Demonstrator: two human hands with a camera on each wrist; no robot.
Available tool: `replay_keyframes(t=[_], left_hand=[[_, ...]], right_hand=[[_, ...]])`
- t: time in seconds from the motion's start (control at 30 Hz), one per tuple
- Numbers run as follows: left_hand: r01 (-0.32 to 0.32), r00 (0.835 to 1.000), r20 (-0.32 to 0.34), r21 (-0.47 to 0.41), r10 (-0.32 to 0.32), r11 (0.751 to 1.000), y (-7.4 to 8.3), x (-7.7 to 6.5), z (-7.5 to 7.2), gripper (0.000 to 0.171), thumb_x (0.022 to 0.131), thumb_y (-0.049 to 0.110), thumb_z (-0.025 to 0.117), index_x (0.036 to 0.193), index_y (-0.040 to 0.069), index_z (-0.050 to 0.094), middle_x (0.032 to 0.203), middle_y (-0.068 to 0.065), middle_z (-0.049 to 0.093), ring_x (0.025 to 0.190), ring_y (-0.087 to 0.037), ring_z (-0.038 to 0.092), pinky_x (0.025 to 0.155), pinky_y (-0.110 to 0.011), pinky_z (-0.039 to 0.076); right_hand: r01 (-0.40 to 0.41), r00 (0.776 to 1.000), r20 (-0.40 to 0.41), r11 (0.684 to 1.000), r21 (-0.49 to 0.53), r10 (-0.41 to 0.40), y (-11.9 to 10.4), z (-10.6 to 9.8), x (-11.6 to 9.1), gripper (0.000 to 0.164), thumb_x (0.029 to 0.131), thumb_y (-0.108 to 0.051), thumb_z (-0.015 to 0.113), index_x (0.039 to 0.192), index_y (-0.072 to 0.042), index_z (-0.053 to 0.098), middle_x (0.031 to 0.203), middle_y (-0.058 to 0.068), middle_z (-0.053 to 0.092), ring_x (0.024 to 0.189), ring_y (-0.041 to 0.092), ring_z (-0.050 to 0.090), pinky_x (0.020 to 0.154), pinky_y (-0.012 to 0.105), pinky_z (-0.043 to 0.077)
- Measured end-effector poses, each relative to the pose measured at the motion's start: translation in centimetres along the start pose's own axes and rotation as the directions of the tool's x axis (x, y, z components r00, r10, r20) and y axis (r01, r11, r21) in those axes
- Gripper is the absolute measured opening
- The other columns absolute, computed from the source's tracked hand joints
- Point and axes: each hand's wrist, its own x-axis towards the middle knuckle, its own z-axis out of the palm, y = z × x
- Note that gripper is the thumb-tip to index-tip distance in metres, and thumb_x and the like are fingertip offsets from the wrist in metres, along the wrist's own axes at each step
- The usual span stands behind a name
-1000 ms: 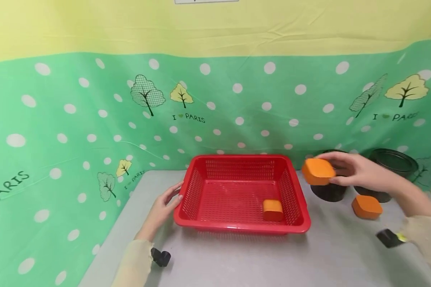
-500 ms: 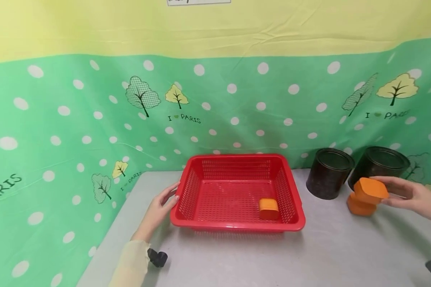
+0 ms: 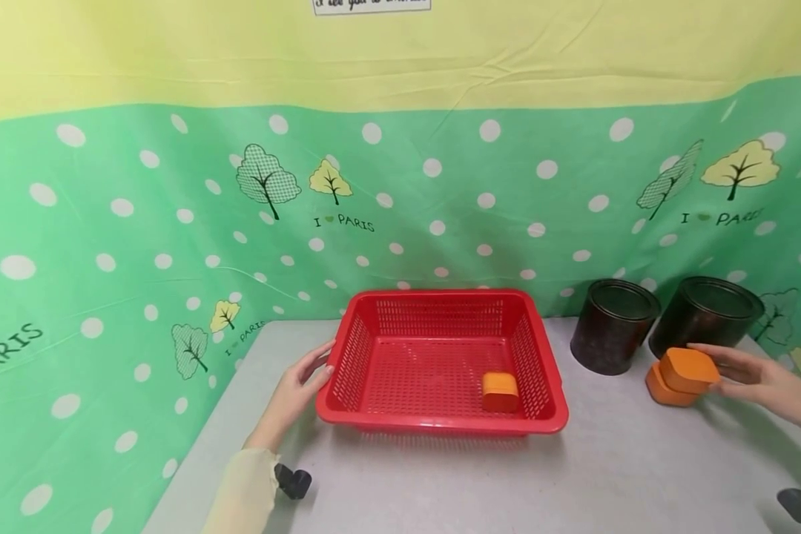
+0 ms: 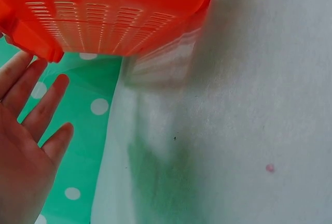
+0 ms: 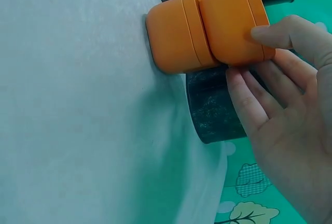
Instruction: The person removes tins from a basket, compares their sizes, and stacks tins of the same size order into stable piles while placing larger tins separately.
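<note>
In the head view my right hand (image 3: 750, 374) pinches a small orange box with rounded corners (image 3: 690, 370), thumb on one side and fingers on the other. That box sits on a second orange box (image 3: 670, 391), the two touching; the right wrist view shows a seam near one end of the held orange box (image 5: 233, 24). My left hand (image 3: 300, 382) rests at the left rim of a red perforated basket (image 3: 440, 424). Its fingers (image 4: 44, 107) look extended in the left wrist view, the tips reaching the basket's edge. Another orange box (image 3: 500, 391) lies inside the basket, toward its right.
Two dark cylindrical cans, a nearer-left can (image 3: 610, 330) and a right can (image 3: 704, 315), stand behind the stacked boxes. Grey cloth (image 3: 607, 475) covers the table. A green and yellow printed curtain (image 3: 440, 193) hangs behind and along the left.
The right hand has carried the orange box rightward from in front of the left can and lowered it onto the other box. The left hand stays at the basket.
</note>
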Motion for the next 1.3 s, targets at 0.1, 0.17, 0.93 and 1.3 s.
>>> replay_keyframes(t=[0.1,0.17,0.93,1.3], left_hand=[[-0.002,1.000,0.001,0.004,0.002,1.000,0.1,-0.1,0.0,0.053,0.100,0.026,0.060,0.150,0.014,0.046,0.155,-0.011,0.047,0.140,-0.032,0.049,0.102,-0.014,0.045],[0.000,1.000,0.001,0.006,0.000,1.000,0.1,-0.1,0.0,0.053,0.100,0.026,0.060,0.150,0.014,0.046,0.155,-0.011,0.047,0.139,-0.032,0.049,0.102,-0.015,0.045],[-0.012,1.000,-0.014,0.030,0.012,0.999,-0.4,-0.1,0.0,0.052,0.100,0.026,0.060,0.149,0.014,0.046,0.154,-0.012,0.047,0.139,-0.033,0.050,0.106,-0.023,0.047],[-0.028,1.000,-0.007,0.007,0.028,1.000,-0.2,-0.1,0.1,0.052,0.100,0.026,0.060,0.149,0.014,0.046,0.155,-0.011,0.046,0.139,-0.033,0.049,0.107,-0.026,0.047]], right_hand=[[0.008,1.000,0.012,1.000,0.018,-0.008,-0.2,0.2,0.0,0.066,0.099,-0.022,0.062,0.155,-0.005,0.031,0.108,-0.052,0.027,0.093,-0.032,0.032,0.072,0.018,0.054],[0.017,1.000,0.018,1.000,0.022,-0.018,-0.2,0.2,0.1,0.065,0.099,-0.021,0.061,0.155,-0.004,0.031,0.109,-0.052,0.027,0.094,-0.033,0.032,0.072,0.018,0.054],[0.172,0.969,-0.193,0.981,0.090,-0.152,-5.2,-1.9,-1.1,0.065,0.097,-0.003,0.061,0.155,-0.008,0.032,0.126,-0.043,0.042,0.108,-0.030,0.044,0.079,-0.002,0.045],[0.354,0.934,-0.112,0.922,0.157,-0.339,-11.7,-2.3,-0.5,0.062,0.093,0.012,0.056,0.151,-0.001,0.036,0.142,-0.021,0.054,0.123,-0.015,0.053,0.088,0.008,0.053]])
